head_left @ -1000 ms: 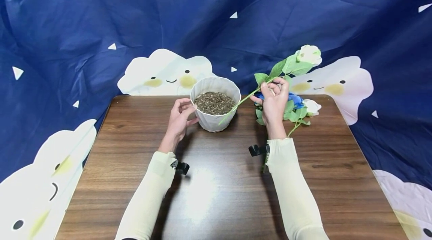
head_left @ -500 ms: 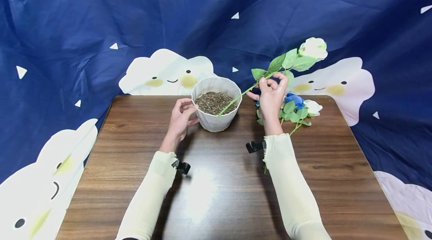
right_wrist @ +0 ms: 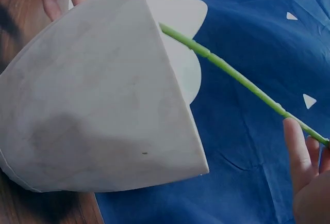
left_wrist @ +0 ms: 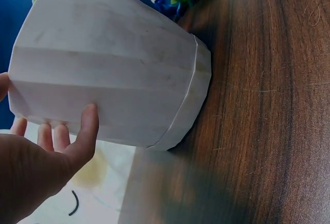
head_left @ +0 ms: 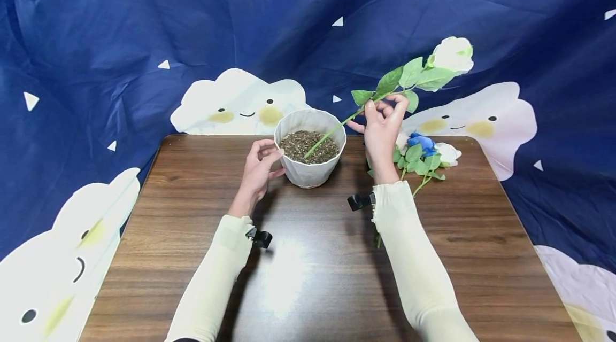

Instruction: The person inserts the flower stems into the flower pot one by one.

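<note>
Since the earlier frame, the long-stemmed white rose with green leaves (head_left: 411, 72) has been raised, its tip brought over dark soil (head_left: 297, 143) inside the white faceted pot (head_left: 309, 173). The pot's side is held by the bent, spread fingers of the left hand (head_left: 256, 172). Between the hands, the stem is slanted upward, pinched by the right hand (head_left: 383, 133).
</note>
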Tool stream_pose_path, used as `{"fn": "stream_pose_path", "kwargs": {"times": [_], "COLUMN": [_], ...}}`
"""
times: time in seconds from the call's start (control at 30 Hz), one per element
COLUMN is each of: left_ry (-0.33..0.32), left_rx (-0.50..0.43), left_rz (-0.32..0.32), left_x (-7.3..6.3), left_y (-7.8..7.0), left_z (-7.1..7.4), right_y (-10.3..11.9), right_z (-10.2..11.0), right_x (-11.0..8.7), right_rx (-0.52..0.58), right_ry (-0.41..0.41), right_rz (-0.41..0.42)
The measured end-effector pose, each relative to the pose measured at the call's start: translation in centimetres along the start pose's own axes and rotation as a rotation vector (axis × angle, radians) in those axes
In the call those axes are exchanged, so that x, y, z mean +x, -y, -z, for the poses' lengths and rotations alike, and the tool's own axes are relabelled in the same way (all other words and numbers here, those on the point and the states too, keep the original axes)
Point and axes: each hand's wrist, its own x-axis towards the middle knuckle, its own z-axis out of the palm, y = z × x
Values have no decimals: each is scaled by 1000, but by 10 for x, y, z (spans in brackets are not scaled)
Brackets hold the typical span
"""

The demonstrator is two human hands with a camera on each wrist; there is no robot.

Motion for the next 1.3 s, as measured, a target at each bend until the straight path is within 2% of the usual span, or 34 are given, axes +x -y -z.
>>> {"fn": "stream_pose_path", "kwargs": {"times": [0.33, 0.6, 0.8, 1.3], "left_ry": [-3, 6, 2, 4], "left_rx": [1, 8, 8, 12], "left_rz": [-10, -15, -11, -7], "left_x": [0, -1, -1, -1], "left_y": [-3, -5, -2, -1], "left_z": [1, 0, 0, 0], "right_y": [-11, -15, -21, -39], "right_z": [-12, -27, -40, -54], "right_x": [4, 8, 8, 6], "right_rx": [-149, -219, -337, -558], "right_ry": [94, 104, 132, 272], "right_rz": [22, 28, 55, 106]}}
